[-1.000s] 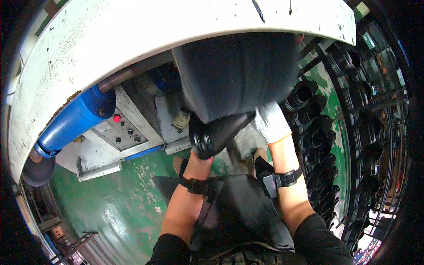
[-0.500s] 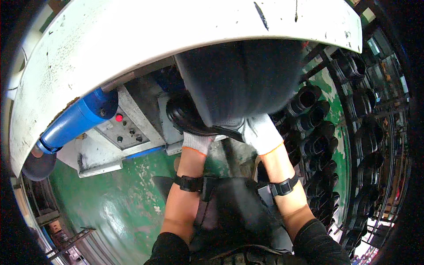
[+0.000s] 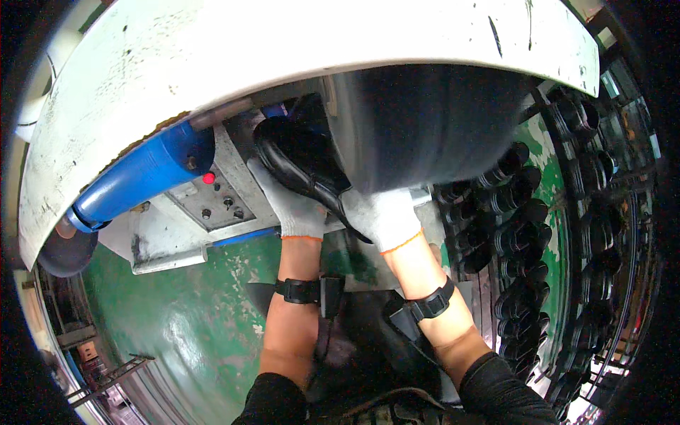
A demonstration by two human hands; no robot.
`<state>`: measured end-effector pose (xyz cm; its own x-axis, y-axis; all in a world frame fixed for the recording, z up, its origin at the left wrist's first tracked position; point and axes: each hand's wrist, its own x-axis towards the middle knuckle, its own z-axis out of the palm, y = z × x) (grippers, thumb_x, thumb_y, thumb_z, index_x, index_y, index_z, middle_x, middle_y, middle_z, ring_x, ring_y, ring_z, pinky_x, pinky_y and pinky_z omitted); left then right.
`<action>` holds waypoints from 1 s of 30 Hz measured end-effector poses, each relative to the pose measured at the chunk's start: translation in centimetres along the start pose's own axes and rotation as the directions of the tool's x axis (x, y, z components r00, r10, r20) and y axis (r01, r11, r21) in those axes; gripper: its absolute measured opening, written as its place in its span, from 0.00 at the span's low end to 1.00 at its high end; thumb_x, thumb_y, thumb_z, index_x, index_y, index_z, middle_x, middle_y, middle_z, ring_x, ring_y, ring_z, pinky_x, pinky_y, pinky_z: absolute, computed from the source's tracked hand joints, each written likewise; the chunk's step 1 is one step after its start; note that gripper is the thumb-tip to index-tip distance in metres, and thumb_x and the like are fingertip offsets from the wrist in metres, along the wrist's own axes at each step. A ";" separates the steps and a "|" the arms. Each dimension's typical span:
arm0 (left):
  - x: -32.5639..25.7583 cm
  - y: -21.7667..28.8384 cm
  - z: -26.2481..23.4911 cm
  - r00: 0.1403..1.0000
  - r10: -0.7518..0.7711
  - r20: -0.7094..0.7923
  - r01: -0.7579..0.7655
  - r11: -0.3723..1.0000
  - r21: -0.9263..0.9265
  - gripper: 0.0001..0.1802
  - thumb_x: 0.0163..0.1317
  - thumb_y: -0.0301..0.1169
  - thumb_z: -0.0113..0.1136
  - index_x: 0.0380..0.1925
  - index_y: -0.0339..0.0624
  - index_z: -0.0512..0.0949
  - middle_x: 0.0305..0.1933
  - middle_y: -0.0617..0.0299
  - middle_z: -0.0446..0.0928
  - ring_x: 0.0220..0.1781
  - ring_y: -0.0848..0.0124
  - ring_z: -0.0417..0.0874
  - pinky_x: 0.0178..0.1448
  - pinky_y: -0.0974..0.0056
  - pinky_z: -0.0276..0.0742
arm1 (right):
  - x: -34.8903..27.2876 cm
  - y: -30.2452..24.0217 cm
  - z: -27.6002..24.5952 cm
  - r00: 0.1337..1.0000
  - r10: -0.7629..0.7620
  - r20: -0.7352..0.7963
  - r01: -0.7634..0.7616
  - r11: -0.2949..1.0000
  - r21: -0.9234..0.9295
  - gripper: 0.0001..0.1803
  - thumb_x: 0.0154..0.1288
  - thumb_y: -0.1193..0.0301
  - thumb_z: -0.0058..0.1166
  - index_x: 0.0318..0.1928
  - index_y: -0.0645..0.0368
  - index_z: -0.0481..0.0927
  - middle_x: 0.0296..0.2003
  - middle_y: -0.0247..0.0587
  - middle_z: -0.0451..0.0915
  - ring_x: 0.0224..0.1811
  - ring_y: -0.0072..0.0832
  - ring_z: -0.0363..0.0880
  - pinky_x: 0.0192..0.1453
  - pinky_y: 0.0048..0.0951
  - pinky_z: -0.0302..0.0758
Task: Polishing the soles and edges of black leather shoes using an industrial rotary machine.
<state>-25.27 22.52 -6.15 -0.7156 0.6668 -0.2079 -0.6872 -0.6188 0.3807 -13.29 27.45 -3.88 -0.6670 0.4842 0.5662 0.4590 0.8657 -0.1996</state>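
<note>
A black leather shoe [image 3: 292,164] is held between my two hands at the left side of a large dark roller [image 3: 432,127], whose surface looks streaked, as if spinning. Its toe points up and to the left. My left hand [image 3: 290,207], in a white knit glove with an orange cuff, supports the shoe from its left underside; most of its fingers are hidden. On the other side my right hand [image 3: 382,216], gloved alike, grips the shoe's heel end, close under the roller. Whether the shoe touches the roller, I cannot tell.
A white hood [image 3: 283,42] arches over the roller. At left are a blue cylinder [image 3: 145,177] and a control panel with a red button [image 3: 208,178]. Racks of black shoes [image 3: 520,219] stand at right, above a worn green floor [image 3: 191,312].
Both hands have shifted the shoe leftward and farther up, off the roller's front. The shoe is turned more steeply, and more of its upper shows. The view has swung slightly left.
</note>
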 end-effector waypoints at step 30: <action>2.2 -13.9 -9.8 0.832 -0.276 0.481 0.462 0.825 -0.325 0.35 0.72 0.51 0.43 0.71 0.40 0.60 0.75 0.54 0.60 0.75 0.57 0.60 0.80 0.55 0.49 | -0.2 7.2 -7.3 0.988 0.130 0.086 -0.102 0.954 -0.281 0.20 0.60 0.68 0.51 0.52 0.58 0.80 0.41 0.46 0.79 0.46 0.40 0.75 0.72 0.49 0.63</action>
<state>-18.53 28.46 -20.72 -0.3452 0.9255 0.1557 -0.9384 -0.3374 -0.0745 -5.60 32.66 0.45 -0.6492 0.6020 0.4648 0.6708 0.7413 -0.0231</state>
